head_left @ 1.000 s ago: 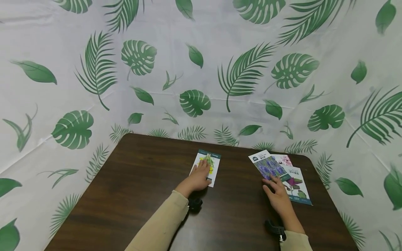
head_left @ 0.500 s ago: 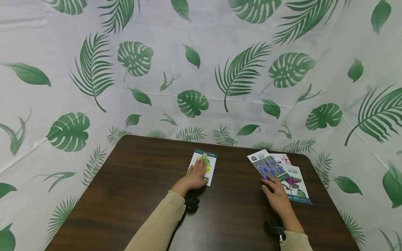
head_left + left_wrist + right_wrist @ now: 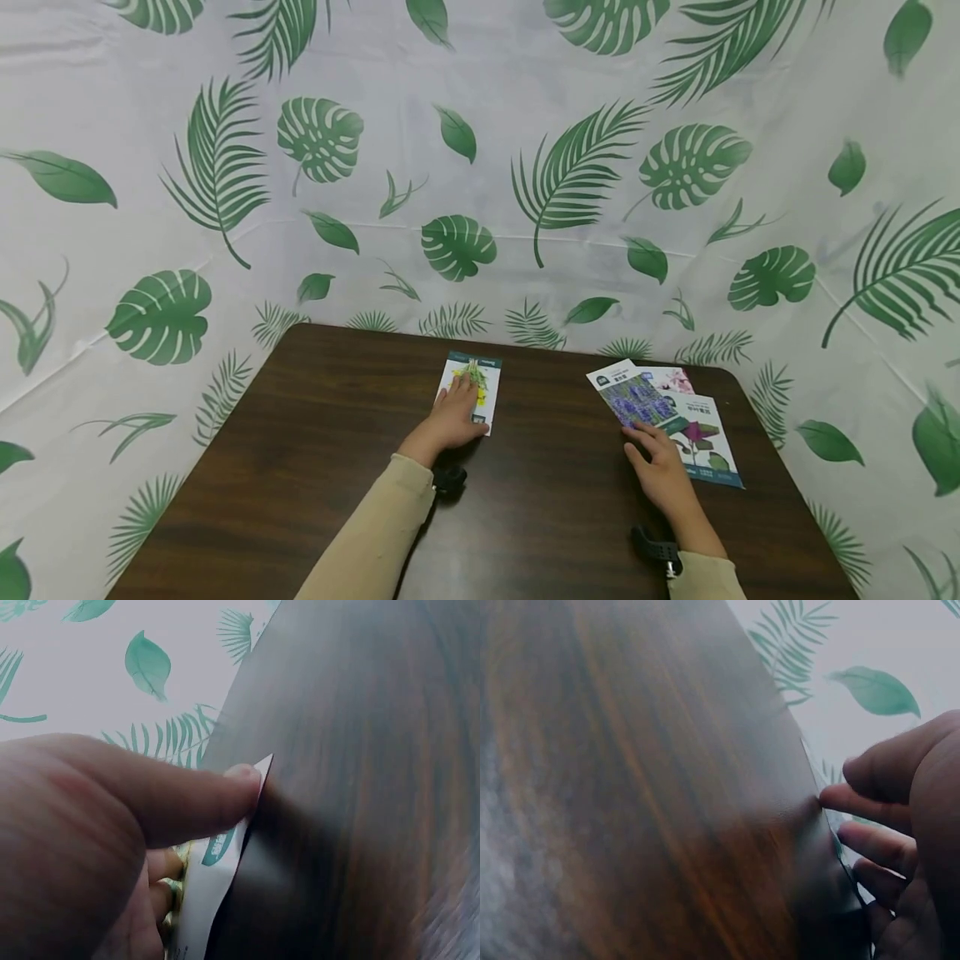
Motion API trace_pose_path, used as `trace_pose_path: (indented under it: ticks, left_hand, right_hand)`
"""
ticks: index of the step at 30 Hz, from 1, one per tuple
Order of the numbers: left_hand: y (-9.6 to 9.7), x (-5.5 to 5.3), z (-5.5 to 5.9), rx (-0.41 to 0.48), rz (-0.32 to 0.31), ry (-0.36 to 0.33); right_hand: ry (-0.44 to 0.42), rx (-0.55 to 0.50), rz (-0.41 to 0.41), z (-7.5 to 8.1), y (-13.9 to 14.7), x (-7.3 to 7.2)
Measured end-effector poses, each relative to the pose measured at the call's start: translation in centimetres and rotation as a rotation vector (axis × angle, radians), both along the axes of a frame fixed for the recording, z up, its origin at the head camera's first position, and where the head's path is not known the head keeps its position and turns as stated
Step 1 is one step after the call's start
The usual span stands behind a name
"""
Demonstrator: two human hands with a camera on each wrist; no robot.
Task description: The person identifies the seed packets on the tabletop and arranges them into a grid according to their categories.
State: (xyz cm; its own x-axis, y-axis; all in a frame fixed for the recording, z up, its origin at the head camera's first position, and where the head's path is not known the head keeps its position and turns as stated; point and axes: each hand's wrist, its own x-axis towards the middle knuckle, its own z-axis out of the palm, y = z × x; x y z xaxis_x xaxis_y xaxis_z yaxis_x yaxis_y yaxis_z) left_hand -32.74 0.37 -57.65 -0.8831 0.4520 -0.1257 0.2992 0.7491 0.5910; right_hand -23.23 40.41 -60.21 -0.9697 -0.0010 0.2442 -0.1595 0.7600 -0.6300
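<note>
My left hand (image 3: 450,417) lies with its fingers spread over a seed packet with yellow flowers (image 3: 487,396), near the middle of the table. In the left wrist view the thumb (image 3: 202,799) presses at the packet's edge, and the white packet (image 3: 206,900) bends a little beside it. My right hand (image 3: 663,471) rests its loosely extended fingertips at the lower edge of a seed packet with purple flowers (image 3: 637,400). That packet overlaps one with a dark magenta bloom (image 3: 716,437) and one with pink blossoms (image 3: 678,380), which is mostly covered.
The dark wooden table (image 3: 322,400) has rounded far corners. A white cloth with green leaves (image 3: 405,150) hangs behind it and at both sides. Each wrist wears a black camera strap (image 3: 656,548).
My left hand has slid the yellow-flower packet leftward along the table. The right hand stays nearly where it was, at the purple-flower packet. The head view has turned slightly.
</note>
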Motion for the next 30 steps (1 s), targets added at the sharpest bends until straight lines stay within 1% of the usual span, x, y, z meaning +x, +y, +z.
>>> trace_pose_path:
  ticks: [2,7,12,16,19,22,25,28,30]
  left_hand:
    - [-0.3,-0.1,0.0,0.020,0.004,0.003]
    - [-1.4,-0.4,0.2,0.036,0.019,0.022]
    - [-2.6,-0.8,0.2,0.046,0.076,0.032]
    - [-3.5,-1.2,0.0,0.033,0.117,0.038]
    - [-4.2,-1.4,0.1,0.037,0.144,0.036]
    - [-4.9,-1.6,0.2,0.038,0.156,0.032]
    - [-5.6,-1.7,0.3,0.032,0.160,0.030]
    - [-6.4,-1.9,0.3,0.039,0.168,0.012]
    - [-6.9,-2.2,0.3,0.042,0.172,0.006]
  right_hand:
    - [0.020,0.003,0.000,-0.1,0.0,-0.1]
    - [0.059,0.014,0.000,0.0,-0.1,0.0]
    - [0.083,0.057,-0.011,0.0,-0.2,0.1]
    - [0.138,0.078,-0.016,-0.2,-0.4,0.1]
    - [0.173,0.069,-0.012,-0.3,-0.5,0.1]
    - [0.170,0.058,-0.006,-0.3,-0.6,0.1]
    - [0.141,0.057,-0.009,-0.3,-0.5,0.1]
    - [0.119,0.061,-0.014,-0.2,-0.4,0.1]
    - [0.121,0.065,-0.016,-0.3,-0.3,0.0]
